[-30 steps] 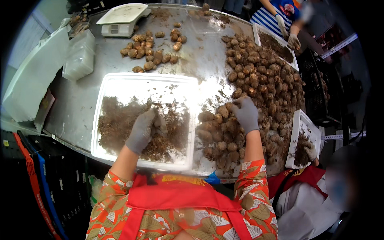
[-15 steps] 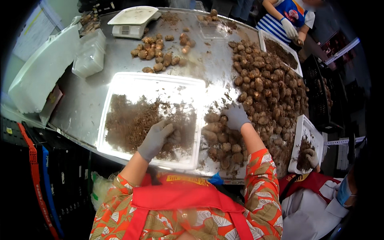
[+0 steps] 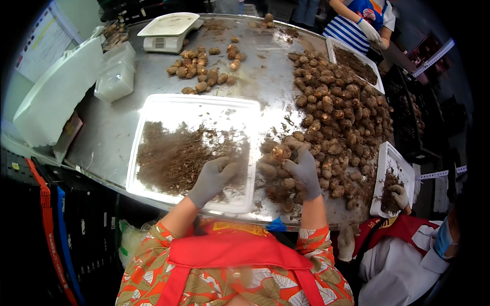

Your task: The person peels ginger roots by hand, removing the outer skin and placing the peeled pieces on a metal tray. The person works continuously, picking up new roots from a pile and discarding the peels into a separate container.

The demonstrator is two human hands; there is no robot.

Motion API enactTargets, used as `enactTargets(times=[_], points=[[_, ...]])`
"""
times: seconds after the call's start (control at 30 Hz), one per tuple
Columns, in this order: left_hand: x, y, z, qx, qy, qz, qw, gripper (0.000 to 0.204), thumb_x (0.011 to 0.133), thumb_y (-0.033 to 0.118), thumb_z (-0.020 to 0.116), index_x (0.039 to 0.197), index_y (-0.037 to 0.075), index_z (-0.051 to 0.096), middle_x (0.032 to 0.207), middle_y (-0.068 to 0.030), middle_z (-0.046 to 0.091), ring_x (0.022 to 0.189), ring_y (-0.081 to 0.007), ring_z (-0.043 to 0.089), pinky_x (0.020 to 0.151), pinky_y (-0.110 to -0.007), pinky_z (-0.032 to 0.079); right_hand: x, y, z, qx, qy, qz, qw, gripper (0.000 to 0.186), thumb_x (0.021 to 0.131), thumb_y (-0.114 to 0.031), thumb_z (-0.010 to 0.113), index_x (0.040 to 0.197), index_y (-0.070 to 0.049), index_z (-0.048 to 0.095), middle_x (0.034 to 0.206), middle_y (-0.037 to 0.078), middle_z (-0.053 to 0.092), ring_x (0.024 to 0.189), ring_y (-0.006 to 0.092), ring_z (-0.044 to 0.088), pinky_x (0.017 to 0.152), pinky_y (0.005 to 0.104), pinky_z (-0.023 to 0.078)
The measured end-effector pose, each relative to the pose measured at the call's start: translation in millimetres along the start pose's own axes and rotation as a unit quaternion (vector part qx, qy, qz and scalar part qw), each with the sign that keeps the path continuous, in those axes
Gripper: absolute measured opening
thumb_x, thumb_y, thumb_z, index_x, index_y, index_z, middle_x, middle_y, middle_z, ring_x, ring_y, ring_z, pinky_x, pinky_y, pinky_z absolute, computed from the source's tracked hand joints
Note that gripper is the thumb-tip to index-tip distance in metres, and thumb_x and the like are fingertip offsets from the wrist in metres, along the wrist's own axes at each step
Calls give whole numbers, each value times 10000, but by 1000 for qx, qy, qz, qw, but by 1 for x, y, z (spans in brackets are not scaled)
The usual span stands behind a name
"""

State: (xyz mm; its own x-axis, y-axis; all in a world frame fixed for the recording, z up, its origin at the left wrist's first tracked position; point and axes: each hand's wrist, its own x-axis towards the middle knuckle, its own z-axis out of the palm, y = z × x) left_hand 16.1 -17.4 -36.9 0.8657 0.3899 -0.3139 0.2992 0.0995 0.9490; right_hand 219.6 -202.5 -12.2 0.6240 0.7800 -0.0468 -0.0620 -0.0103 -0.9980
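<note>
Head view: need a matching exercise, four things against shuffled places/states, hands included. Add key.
Column 1
1. White scale
2. Left hand
3. Right hand
4. Blue scrap

Column 2
A. Over the dark debris in the large white tray
B. By the near edge of the metal table
C. At the table's far side, left of centre
D. Fingers and thumb at a brown tuber

Pairs: 1-C, 2-A, 3-D, 4-B
</note>
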Motion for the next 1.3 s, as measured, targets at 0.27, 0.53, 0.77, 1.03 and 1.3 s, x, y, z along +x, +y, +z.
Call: enactTargets(times=[0.27, 0.53, 0.77, 1.03, 1.3], points=[[-14, 26, 17, -13, 14, 149, 989, 559, 906, 144, 668, 1413, 9, 474, 1302, -129, 591, 1168, -180, 586, 996, -319, 487, -17, 19, 68, 263, -134, 108, 949, 579, 921, -348, 718, 1297, 55, 540, 1211, 131, 630, 1096, 198, 622, 938, 320, 515], [-17, 17, 9, -86, 21, 140, 986, 548, 917, 78, 643, 1427, 42, 444, 1232, -98, 628, 1133, -177, 611, 956, -317, 504, -10, 6, 65, 25, -70, 19, 997, 516, 986, -359, 618, 1312, 39, 575, 1111, 142, 683, 979, 200, 674, 861, 314, 551], [-23, 34, 15, -21, 53, 126, 990, 554, 851, 99, 679, 1369, 5, 508, 1256, -132, 612, 1158, -178, 589, 1008, -321, 483, -12, 8, 92, -141, 44, -192, 970, 173, 905, -22, 653, 1065, 4, 715, 900, 82, 698, 792, 137, 650, 705, 279, 519], [-25, 35, 11, -10, 35, 138, 990, 544, 867, 9, 670, 1376, -9, 479, 1268, -92, 589, 1154, -145, 587, 953, -292, 503, -2, 1, 95, -114, 33, -93, 988, 118, 961, -55, 567, 910, 28, 632, 878, 74, 672, 776, 108, 606, 711, 267, 497], [-22, 24, 4, -59, 64, 156, 984, 575, 870, 2, 670, 1393, -10, 432, 1256, -100, 585, 1163, -173, 590, 955, -313, 509, -7, 6, 84, -31, 8, -51, 998, 187, 980, -91, 561, 1084, 6, 682, 937, 66, 689, 841, 118, 625, 765, 269, 510]])
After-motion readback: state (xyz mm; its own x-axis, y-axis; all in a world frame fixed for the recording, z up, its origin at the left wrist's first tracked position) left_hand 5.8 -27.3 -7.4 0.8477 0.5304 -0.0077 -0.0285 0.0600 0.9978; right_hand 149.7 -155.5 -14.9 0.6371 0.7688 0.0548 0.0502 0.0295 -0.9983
